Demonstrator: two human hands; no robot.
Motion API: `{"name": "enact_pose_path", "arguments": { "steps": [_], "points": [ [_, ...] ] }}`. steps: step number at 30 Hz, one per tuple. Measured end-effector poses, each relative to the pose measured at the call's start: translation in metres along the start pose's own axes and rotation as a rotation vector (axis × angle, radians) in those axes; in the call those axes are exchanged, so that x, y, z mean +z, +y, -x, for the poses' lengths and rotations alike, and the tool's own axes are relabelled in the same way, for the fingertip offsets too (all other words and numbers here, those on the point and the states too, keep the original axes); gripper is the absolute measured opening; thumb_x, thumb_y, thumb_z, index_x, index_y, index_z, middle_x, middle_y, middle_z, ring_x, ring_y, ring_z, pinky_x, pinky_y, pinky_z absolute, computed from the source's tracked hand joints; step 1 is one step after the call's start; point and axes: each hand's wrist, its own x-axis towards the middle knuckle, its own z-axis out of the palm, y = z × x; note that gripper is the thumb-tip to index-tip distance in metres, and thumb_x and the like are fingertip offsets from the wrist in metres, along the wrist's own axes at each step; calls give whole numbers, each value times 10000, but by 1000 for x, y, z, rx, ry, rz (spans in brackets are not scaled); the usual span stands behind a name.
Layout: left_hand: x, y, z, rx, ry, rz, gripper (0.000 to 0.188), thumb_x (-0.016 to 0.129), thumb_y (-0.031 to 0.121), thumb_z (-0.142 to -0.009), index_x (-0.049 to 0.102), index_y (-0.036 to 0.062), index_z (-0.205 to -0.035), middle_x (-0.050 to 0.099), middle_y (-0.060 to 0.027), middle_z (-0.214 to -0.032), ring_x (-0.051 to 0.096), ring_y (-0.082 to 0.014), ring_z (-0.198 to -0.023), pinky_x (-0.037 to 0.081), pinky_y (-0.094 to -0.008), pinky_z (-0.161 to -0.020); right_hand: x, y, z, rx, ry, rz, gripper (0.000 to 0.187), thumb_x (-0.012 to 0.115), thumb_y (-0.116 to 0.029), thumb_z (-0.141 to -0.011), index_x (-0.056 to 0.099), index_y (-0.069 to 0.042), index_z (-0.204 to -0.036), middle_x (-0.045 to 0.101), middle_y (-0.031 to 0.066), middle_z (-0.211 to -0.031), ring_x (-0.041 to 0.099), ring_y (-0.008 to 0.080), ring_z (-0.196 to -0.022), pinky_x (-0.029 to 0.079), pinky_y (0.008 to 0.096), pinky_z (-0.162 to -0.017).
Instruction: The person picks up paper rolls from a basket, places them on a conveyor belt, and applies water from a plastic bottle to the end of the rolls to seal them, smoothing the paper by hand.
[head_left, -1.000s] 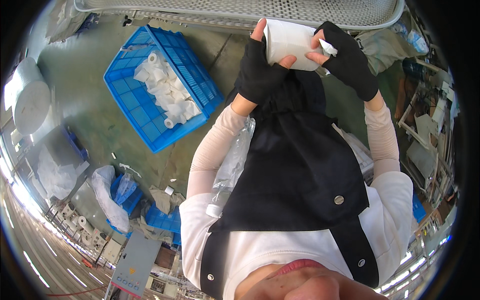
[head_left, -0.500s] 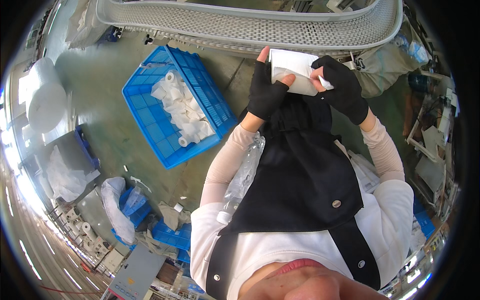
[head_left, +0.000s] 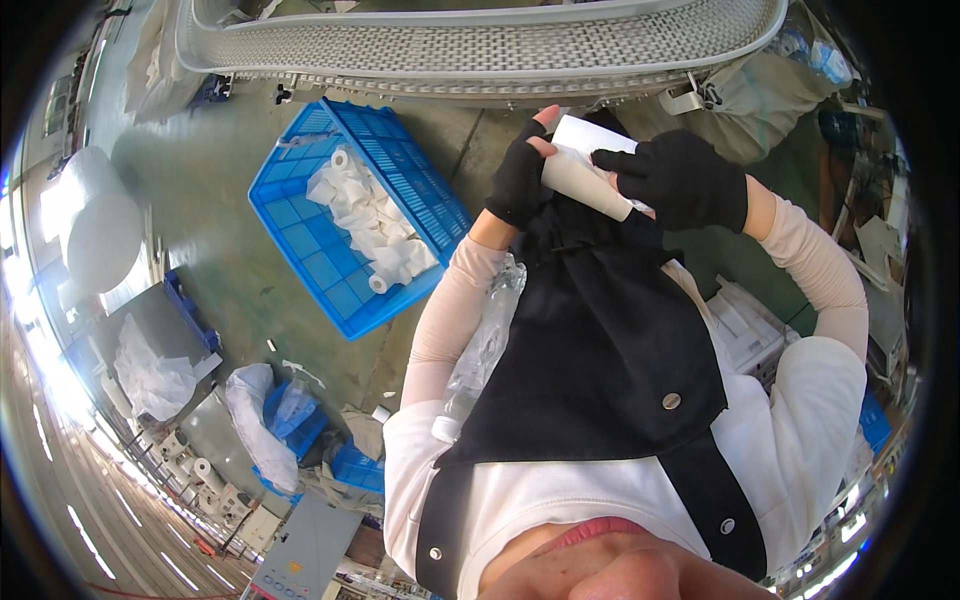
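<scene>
In front of my body, a white paper roll (head_left: 582,186) is tilted, with a loose flap of its paper lifted at the far side. My left hand (head_left: 521,178), in a black fingerless glove, is closed round its left end. From the right, my right hand (head_left: 690,182), gloved the same way, has its fingers closed on the paper at the roll's right side; part of its grip is hidden.
A blue plastic crate (head_left: 345,300) on the floor to the left holds small rolls and crumpled white paper (head_left: 365,215). A grey mesh conveyor (head_left: 480,50) curves across the far side. A clear plastic bottle (head_left: 485,340) lies against my left arm.
The roll has tipped, its right end coming nearer to me. My right hand has shifted lower and its elbow has swung outward. The left hand stays on the roll.
</scene>
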Motion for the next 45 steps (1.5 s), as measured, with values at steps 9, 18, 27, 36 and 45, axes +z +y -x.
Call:
{"name": "enact_pose_path", "arguments": {
  "steps": [9,18,27,36,45],
  "points": [
    [2,-10,-8,-48,86,-10,698,653,109,-751,335,8,-1365,488,-137,-1207,489,-240,-1115,430,-338,-949,6,10,-5,94,-90,-32,412,679,-215,-655,624,-94,-1045,652,96,-1057,607,270,-599,462,390,-489],
    [-6,-19,-8,-113,232,24,799,675,129,-794,234,3,-1448,437,-164,-1367,462,-235,-1197,380,-322,-991,75,-89,-120,-285,-163,-1108,467,753,-265,-723,620,-80,-1131,641,106,-997,609,283,-949,482,368,-821],
    [-55,-40,-5,-53,440,327,598,685,98,-807,424,19,-1339,569,-105,-1196,555,-218,-1064,475,-338,-894,81,-97,-143,-502,-301,-920,315,782,-265,-690,667,-98,-931,636,71,-902,604,257,-880,497,344,-722],
    [-89,21,30,370,448,-41,745,622,90,-843,210,-1,-1457,436,-132,-1383,429,-206,-1248,322,-324,-1055,37,-56,-127,135,-167,-1249,350,768,-206,-757,640,-8,-1015,658,66,-936,613,138,-867,482,307,-796],
    [-24,63,60,679,753,-33,775,561,-3,-870,79,-4,-1477,364,-149,-1418,381,-207,-1283,310,-305,-1051,3,-12,-60,657,68,-1235,574,822,-161,-673,563,-38,-1170,618,56,-1096,564,151,-1005,454,312,-890]
  ]
}}
